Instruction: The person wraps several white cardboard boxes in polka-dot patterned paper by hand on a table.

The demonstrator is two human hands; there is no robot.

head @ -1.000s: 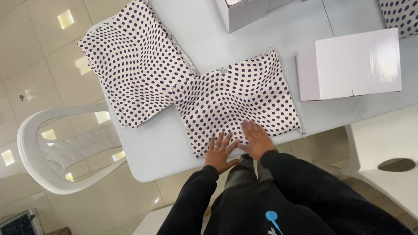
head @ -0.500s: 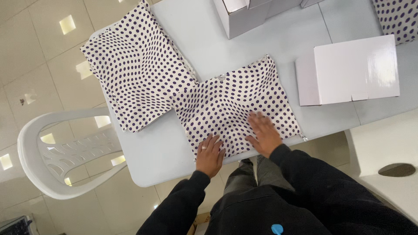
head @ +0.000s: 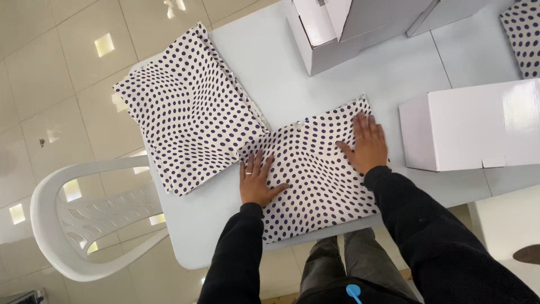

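A pale grey desk (head: pixel 281 73) is seen from above. Two dotted fabric pieces are laid flat on it: one (head: pixel 188 110) at its left corner, one (head: pixel 320 169) at the near edge. A closed white box (head: pixel 472 126) and open white boxes (head: pixel 337 28) are placed further right.

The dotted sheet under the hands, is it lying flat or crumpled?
Flat. The dotted sheet lies spread on the table, with the left hand and right hand pressed palm-down on it.

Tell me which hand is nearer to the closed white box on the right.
Right. The right hand lies flat on the polka-dot cloth just beside the closed white box; the left hand presses the cloth's far edge.
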